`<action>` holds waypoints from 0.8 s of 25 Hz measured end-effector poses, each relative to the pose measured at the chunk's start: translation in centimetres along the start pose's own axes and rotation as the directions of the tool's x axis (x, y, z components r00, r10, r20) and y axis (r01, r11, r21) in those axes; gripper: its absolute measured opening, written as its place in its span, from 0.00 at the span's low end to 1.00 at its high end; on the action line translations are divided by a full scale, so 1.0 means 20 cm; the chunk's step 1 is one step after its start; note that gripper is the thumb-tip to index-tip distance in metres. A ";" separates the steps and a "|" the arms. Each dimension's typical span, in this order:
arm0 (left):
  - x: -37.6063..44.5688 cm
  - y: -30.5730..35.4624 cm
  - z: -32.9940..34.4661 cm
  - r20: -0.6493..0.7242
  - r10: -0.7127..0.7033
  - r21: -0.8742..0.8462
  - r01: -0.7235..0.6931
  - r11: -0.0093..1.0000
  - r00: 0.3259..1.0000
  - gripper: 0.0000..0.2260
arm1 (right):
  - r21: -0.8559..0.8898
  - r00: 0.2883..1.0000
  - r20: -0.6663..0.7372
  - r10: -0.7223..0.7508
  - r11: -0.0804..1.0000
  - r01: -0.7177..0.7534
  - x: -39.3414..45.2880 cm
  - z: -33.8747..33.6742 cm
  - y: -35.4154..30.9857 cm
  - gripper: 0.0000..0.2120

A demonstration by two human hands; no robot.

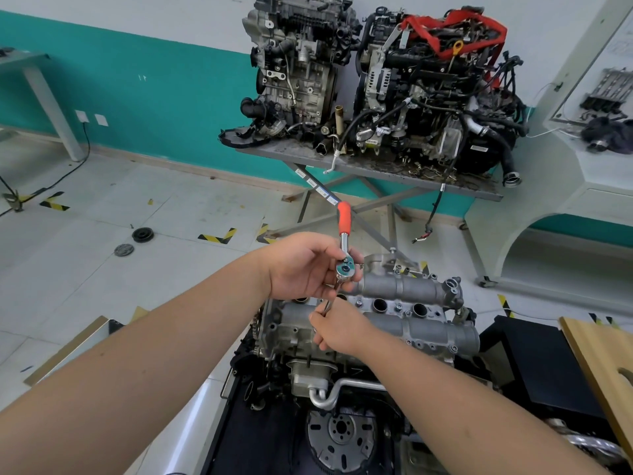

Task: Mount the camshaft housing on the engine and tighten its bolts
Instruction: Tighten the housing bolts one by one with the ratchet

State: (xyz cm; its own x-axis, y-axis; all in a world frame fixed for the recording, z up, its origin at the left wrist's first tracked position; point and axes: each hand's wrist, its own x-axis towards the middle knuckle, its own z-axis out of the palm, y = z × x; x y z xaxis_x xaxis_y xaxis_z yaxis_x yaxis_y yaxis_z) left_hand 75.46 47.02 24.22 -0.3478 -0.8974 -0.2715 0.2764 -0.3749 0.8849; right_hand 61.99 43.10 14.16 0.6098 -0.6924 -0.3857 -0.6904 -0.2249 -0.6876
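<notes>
- The camshaft housing (pixel 404 303) sits on top of the engine (pixel 342 371) at lower centre, a grey casting with two long humps and a row of round holes between them.
- Small bolts (pixel 398 307) show along the strip between the humps and near the far edge.
- Above the housing's left end, the left hand (pixel 305 265) grips the head of a ratchet (pixel 345 248), fingers and thumb curled round it.
- The ratchet's orange handle points up and away from the person, clear of the hand.
- A thin extension bar (pixel 328 305) runs down from the ratchet head toward the housing.
- The right hand (pixel 339 332) is just below, fingers pinching that bar; where its lower tip lands is hidden behind the hand.
- Both forearms reach in from the bottom corners.
- A flywheel (pixel 342 437) shows at the engine's near end.
- Behind, two more engines (pixel 394 87) stand on a grey metal table (pixel 411 173) against a teal and white wall (pixel 137 80).
- A wooden board (pixel 603 365) leans in at the right edge.
- Two dark round discs (pixel 142 234) lie on the tiled floor at left.
</notes>
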 end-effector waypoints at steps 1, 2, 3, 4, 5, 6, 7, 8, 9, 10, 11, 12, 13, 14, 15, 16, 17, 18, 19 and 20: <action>0.00 0.01 0.00 0.032 -0.021 0.034 0.020 0.999 0.999 0.10 | 0.017 1.000 -0.028 0.010 1.000 -0.009 -0.01 0.01 0.00 0.11; 0.00 0.03 -0.01 0.055 -0.038 0.067 0.034 0.997 0.998 0.10 | 0.003 0.998 -0.060 0.016 1.000 -0.016 -0.01 0.03 0.00 0.11; 0.01 0.03 -0.01 0.069 -0.047 0.099 0.040 0.994 0.997 0.11 | -0.019 0.996 -0.088 0.026 0.999 -0.028 -0.01 0.04 0.00 0.12; 0.02 0.04 -0.01 0.073 -0.050 0.127 0.041 0.991 0.996 0.11 | -0.036 0.993 -0.109 0.041 0.998 -0.046 -0.01 0.04 0.01 0.14; 0.03 0.04 0.00 0.073 -0.053 0.147 0.042 0.988 0.996 0.11 | -0.031 0.990 -0.124 0.061 0.997 -0.066 -0.01 0.05 0.01 0.15; 0.05 0.04 0.00 0.069 -0.057 0.162 0.045 0.986 0.996 0.12 | -0.012 0.989 -0.127 0.081 0.996 -0.083 -0.01 0.05 0.01 0.16; 0.06 0.05 0.01 0.067 -0.063 0.173 0.050 0.984 0.996 0.12 | 0.007 0.987 -0.126 0.100 0.995 -0.100 -0.01 0.05 0.01 0.16; 0.07 0.05 0.01 0.069 -0.074 0.184 0.060 0.981 0.995 0.12 | 0.017 0.986 -0.123 0.113 0.994 -0.112 -0.01 0.06 0.01 0.16; 0.08 0.06 0.01 0.075 -0.090 0.195 0.074 0.978 0.993 0.13 | 0.024 0.985 -0.123 0.124 0.992 -0.122 -0.01 0.06 0.01 0.16; 0.08 0.06 0.00 0.086 -0.107 0.204 0.087 0.975 0.991 0.13 | 0.031 0.983 -0.125 0.136 0.991 -0.133 -0.01 0.06 0.01 0.16; 0.09 0.06 0.00 0.097 -0.120 0.210 0.098 0.973 0.988 0.13 | 0.041 0.981 -0.125 0.149 0.989 -0.145 -0.01 0.06 0.00 0.15; 0.09 0.07 -0.01 0.105 -0.131 0.211 0.107 0.972 0.986 0.12 | 0.055 0.981 -0.117 0.158 0.987 -0.153 -0.01 0.06 0.00 0.15; 0.09 0.07 -0.01 0.110 -0.141 0.204 0.116 0.972 0.984 0.11 | 0.068 0.982 -0.100 0.163 0.985 -0.156 -0.02 0.06 0.00 0.14; 0.09 0.07 -0.02 0.111 -0.152 0.190 0.129 0.973 0.982 0.10 | 0.071 0.984 -0.075 0.163 0.985 -0.158 -0.02 0.05 -0.01 0.13; 0.09 0.08 -0.02 0.113 -0.163 0.177 0.142 0.974 0.980 0.09 | 0.067 0.985 -0.051 0.164 0.985 -0.160 -0.03 0.04 -0.02 0.12; 0.09 0.09 -0.03 0.111 -0.172 0.166 0.152 0.974 0.979 0.08 | 0.060 0.986 -0.029 0.167 0.984 -0.165 -0.03 0.03 -0.03 0.12; 0.09 0.09 -0.03 0.107 -0.180 0.157 0.162 0.974 0.978 0.08 | 0.050 0.985 -0.011 0.171 0.984 -0.170 -0.03 0.02 -0.04 0.13; 0.09 0.09 -0.03 0.103 -0.187 0.152 0.170 0.974 0.977 0.07 | 0.037 0.985 0.002 0.175 0.984 -0.175 -0.03 0.02 -0.05 0.14; 0.09 0.10 -0.04 0.099 -0.194 0.149 0.179 0.973 0.976 0.07 | 0.023 0.984 0.015 0.176 0.984 -0.176 -0.03 0.01 -0.05 0.15; 0.09 0.10 -0.04 0.099 -0.206 0.150 0.190 0.970 0.974 0.07 | 0.011 0.984 0.025 0.174 0.985 -0.174 -0.03 0.01 -0.05 0.16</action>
State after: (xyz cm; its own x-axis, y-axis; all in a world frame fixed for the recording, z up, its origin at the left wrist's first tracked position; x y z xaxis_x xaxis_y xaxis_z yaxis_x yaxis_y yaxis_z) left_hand 76.09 44.54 25.29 -0.4840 -0.7736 -0.4090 0.0677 -0.4991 0.8639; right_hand 62.42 43.80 14.92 0.4904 -0.7032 -0.5148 -0.7816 -0.0936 -0.6167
